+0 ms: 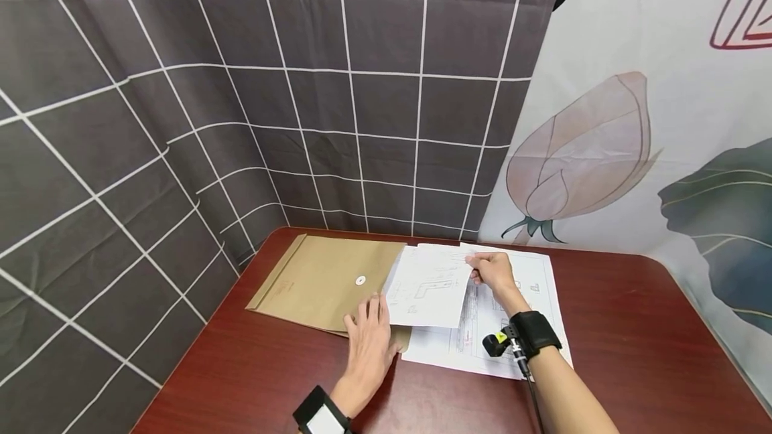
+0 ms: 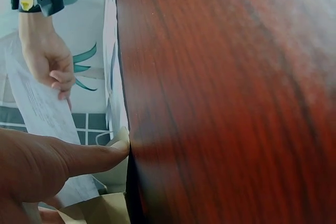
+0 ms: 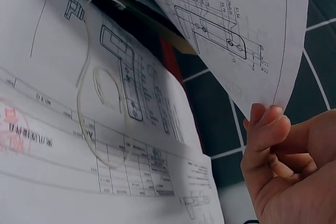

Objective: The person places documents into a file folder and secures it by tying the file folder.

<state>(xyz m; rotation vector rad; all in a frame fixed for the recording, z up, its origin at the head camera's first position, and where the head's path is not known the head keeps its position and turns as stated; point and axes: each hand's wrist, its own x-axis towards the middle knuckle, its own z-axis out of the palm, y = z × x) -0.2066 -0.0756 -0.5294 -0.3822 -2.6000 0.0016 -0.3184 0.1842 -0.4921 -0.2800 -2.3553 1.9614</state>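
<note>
A brown paper envelope [image 1: 319,280] with a white string button [image 1: 360,280] lies on the dark red table [image 1: 615,333]. My left hand [image 1: 368,330] rests flat on the envelope's near right corner, fingers straight; its thumb [image 2: 89,156] shows in the left wrist view. My right hand [image 1: 485,268] pinches the edge of a white sheet with a technical drawing [image 1: 428,286] and holds it lifted over the envelope's right end. In the right wrist view the fingertips [image 3: 268,129] grip that sheet [image 3: 236,24] at its corner. More drawing sheets [image 1: 525,293] lie flat beneath it.
A grey curtain with a white grid [image 1: 241,99] hangs behind and to the left of the table. A white cloth with a flower print [image 1: 633,139] hangs at the right. Bare table surface lies to the right of the sheets and along the front edge.
</note>
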